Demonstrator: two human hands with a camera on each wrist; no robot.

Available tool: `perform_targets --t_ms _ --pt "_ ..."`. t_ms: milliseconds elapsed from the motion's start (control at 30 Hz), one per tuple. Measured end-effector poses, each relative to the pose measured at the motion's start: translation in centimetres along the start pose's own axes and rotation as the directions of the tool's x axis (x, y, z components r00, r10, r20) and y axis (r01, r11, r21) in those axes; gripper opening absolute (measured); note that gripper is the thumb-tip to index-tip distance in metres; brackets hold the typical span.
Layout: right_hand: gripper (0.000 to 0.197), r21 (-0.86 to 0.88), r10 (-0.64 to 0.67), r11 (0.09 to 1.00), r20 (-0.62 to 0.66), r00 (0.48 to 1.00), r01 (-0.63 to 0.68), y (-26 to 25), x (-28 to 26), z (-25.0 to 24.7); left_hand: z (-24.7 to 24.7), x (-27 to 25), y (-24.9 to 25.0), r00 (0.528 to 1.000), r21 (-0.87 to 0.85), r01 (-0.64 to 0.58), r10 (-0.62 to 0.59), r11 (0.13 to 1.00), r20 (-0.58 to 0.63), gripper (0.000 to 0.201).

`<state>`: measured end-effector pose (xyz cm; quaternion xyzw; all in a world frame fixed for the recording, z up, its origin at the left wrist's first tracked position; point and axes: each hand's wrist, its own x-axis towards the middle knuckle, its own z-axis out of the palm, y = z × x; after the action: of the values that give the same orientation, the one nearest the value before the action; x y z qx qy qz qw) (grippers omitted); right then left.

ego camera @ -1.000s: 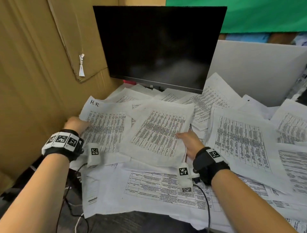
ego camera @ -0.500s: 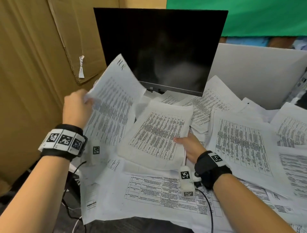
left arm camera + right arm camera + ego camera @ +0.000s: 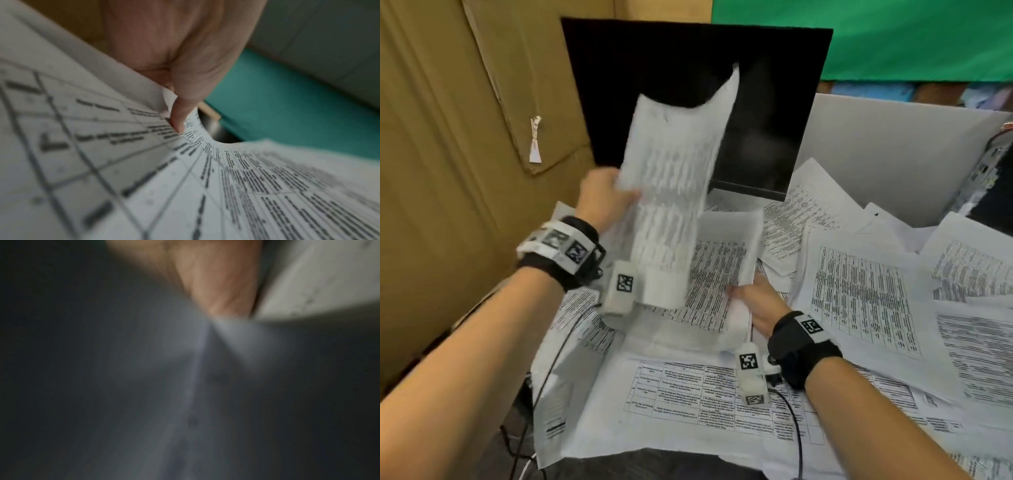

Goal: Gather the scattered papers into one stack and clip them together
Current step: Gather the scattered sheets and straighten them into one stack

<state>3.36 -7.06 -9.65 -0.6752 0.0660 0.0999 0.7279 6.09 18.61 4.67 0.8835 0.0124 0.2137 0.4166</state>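
Printed white papers (image 3: 859, 301) lie scattered and overlapping across the desk. My left hand (image 3: 604, 197) grips one printed sheet (image 3: 674, 192) by its left edge and holds it raised, curled and blurred, in front of the monitor. The left wrist view shows the thumb (image 3: 179, 116) pinching that sheet (image 3: 185, 186). My right hand (image 3: 751, 299) holds the lower right edge of the central papers (image 3: 715, 274), whose right side curls up. The right wrist view is dark and blurred, showing only part of the hand (image 3: 216, 280) and a pale paper (image 3: 318, 288). I see no clip.
A black monitor (image 3: 654, 68) stands at the back of the desk. Brown cardboard (image 3: 448, 171) walls the left side and a grey partition (image 3: 876, 144) the right. A large table-printed sheet (image 3: 688, 394) overhangs the near edge. Black cables (image 3: 796, 428) run from the wrist cameras.
My left hand has lifted the left sheet off the desk and swung it up and rightward over the central papers. My right hand stays at the central papers' right edge, which now curls up.
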Motion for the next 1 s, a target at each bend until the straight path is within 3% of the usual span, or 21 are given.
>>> perform_targets --t_ms 100,200,233,333,367,467,500,600,667,733,767,833,900,1000 --pt "0.052 0.003 0.001 1.000 -0.004 1.000 -0.001 -0.4 -0.3 0.2 5.0 -0.5 -2.6 0.969 -0.005 0.161 -0.157 0.987 0.188 0.029" --pt "0.037 0.076 0.031 0.997 -0.062 0.998 -0.026 -0.7 -0.3 0.5 7.4 -1.1 -3.6 0.923 0.087 0.252 -0.267 0.964 0.277 0.036" --pt "0.045 0.127 0.045 0.991 -0.084 0.995 -0.034 -0.7 -0.4 0.6 7.8 -1.2 -3.8 0.910 0.124 0.274 -0.299 0.954 0.289 0.040" --pt "0.091 0.227 0.041 0.974 -0.087 0.995 -0.020 0.3 1.1 -0.1 8.9 -1.7 -4.3 0.844 0.283 0.278 -0.374 0.918 0.384 0.069" --pt "0.091 0.214 0.039 0.977 -0.079 0.996 -0.022 0.2 0.7 -0.1 9.2 -1.6 -4.6 0.822 0.316 0.266 -0.385 0.911 0.419 0.079" --pt "0.047 0.145 0.044 0.989 -0.029 0.999 -0.039 -0.9 -0.6 0.5 10.1 -2.3 -4.4 0.779 0.249 0.249 -0.347 0.936 0.523 0.101" --pt "0.040 0.130 0.046 0.991 -0.039 0.998 -0.040 -0.7 -0.5 0.3 10.4 -2.6 -4.2 0.767 0.210 0.241 -0.319 0.947 0.557 0.106" --pt "0.036 0.067 0.070 0.996 -0.115 0.991 -0.063 -0.1 0.2 0.0 10.2 -3.0 -3.7 0.733 0.155 0.208 -0.259 0.966 0.629 0.101" --pt "0.037 0.030 0.091 0.996 -0.135 0.987 -0.087 0.1 0.4 0.0 9.2 -1.9 -4.1 0.761 0.178 0.206 -0.272 0.962 0.589 0.081" --pt "0.036 0.034 0.088 0.996 -0.133 0.987 -0.084 0.2 0.6 -0.2 7.2 -0.5 -4.6 0.807 0.350 0.122 -0.299 0.929 0.510 0.067" --pt "0.035 0.049 0.082 0.996 -0.122 0.989 -0.076 0.3 0.7 -0.3 6.1 0.1 -5.1 0.802 0.479 0.060 -0.328 0.876 0.499 0.071" --pt "0.036 0.070 0.076 0.995 -0.113 0.991 -0.068 0.2 0.6 -0.4 4.2 1.0 -6.7 0.750 0.693 -0.058 -0.426 0.719 0.506 0.095" --pt "0.038 0.077 0.067 0.995 -0.112 0.991 -0.059 0.3 0.7 -0.5 3.7 1.5 -9.0 0.746 0.783 -0.131 -0.460 0.609 0.482 0.110" --pt "0.039 0.074 0.068 0.995 -0.108 0.992 -0.060 0.5 0.8 -0.4 3.6 1.2 -9.1 0.759 0.769 -0.237 -0.381 0.593 0.528 0.084"
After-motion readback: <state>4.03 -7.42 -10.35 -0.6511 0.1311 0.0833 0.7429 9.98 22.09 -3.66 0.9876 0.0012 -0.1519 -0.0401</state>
